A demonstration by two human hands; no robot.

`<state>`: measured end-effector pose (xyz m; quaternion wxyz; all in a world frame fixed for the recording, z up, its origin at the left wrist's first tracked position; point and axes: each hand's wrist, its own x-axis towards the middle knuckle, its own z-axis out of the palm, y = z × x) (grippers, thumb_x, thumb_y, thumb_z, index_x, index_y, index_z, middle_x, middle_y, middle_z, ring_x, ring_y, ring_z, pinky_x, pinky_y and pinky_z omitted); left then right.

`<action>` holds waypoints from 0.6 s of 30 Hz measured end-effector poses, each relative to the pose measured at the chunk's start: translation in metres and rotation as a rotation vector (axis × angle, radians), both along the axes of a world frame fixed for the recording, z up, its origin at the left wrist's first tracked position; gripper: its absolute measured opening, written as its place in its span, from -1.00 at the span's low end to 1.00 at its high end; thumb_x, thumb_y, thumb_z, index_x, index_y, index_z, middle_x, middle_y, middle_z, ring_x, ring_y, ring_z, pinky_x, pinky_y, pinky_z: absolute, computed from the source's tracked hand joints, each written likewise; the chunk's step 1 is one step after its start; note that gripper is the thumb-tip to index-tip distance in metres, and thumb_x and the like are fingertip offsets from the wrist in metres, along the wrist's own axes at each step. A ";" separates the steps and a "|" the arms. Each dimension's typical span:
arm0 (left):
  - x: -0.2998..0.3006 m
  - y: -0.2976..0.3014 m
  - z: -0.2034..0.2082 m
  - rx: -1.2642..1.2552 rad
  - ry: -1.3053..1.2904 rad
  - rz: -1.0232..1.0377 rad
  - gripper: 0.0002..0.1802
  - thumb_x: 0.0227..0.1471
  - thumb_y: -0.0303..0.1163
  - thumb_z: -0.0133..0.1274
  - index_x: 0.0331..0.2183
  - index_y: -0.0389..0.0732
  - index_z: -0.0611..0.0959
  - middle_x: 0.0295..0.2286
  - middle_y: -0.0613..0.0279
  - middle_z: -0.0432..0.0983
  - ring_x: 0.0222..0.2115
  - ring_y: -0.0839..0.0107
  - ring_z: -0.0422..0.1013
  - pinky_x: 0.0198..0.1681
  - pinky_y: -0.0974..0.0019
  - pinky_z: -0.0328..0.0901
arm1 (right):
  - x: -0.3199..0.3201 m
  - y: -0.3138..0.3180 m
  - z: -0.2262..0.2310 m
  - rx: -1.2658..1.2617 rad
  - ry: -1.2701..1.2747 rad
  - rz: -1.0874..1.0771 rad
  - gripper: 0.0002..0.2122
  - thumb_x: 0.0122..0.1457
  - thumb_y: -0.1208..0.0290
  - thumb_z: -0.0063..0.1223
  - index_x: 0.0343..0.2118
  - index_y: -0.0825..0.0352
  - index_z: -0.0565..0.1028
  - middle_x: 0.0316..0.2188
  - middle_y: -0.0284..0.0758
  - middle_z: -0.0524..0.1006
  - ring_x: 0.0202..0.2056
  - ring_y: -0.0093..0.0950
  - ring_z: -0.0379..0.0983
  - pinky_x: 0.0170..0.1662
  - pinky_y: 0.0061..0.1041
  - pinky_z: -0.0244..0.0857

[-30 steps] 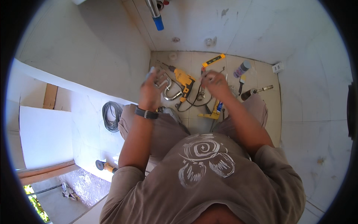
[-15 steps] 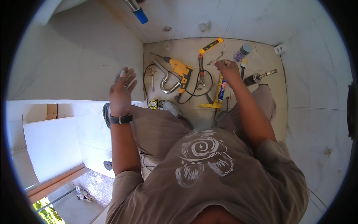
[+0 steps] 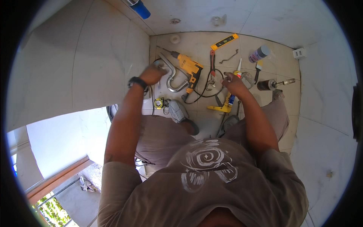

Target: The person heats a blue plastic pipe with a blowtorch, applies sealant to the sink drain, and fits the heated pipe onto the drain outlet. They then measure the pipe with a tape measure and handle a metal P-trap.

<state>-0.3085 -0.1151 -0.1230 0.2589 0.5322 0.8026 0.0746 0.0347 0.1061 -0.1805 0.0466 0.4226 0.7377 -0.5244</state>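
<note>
My left hand (image 3: 152, 73), a dark watch on its wrist, reaches down beside the curved chrome drain pipe (image 3: 171, 77). Its fingers are partly hidden and smeared, so any grip is unclear. Over the caulking gun (image 3: 223, 108) and its tube hovers my right hand (image 3: 236, 84), thumb and forefinger slightly apart with nothing visible between them. Close to that hand lie red-handled pliers (image 3: 212, 62) and a bent metal rod (image 3: 229, 56). A yellow power drill (image 3: 191, 68) with a long bit and black cord rests between my hands.
A yellow spirit level (image 3: 225, 41), a spray can (image 3: 259, 54), a paintbrush (image 3: 258, 70) and a dark cylindrical tool (image 3: 267, 84) lie farther right. A tape measure (image 3: 159, 103) sits by my shoe (image 3: 177, 111). A blue-ended pipe (image 3: 140, 9) hangs above; tiled walls enclose the floor.
My left hand has dropped from its raised, spread position beside the wall to the floor near the chrome pipe. My right hand has drawn back from the bent rod toward the caulking gun.
</note>
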 end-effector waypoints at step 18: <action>-0.083 -0.009 -0.086 -0.341 0.077 0.003 -0.60 0.09 -0.28 0.15 -0.08 -0.32 0.67 -0.28 -0.05 0.66 -0.31 0.17 0.61 -0.14 0.14 0.50 | 0.030 0.073 0.067 0.202 0.037 -0.063 -0.38 0.21 0.05 0.17 0.18 0.46 0.43 -0.06 -0.01 0.62 0.01 -0.15 0.56 0.09 -0.30 0.37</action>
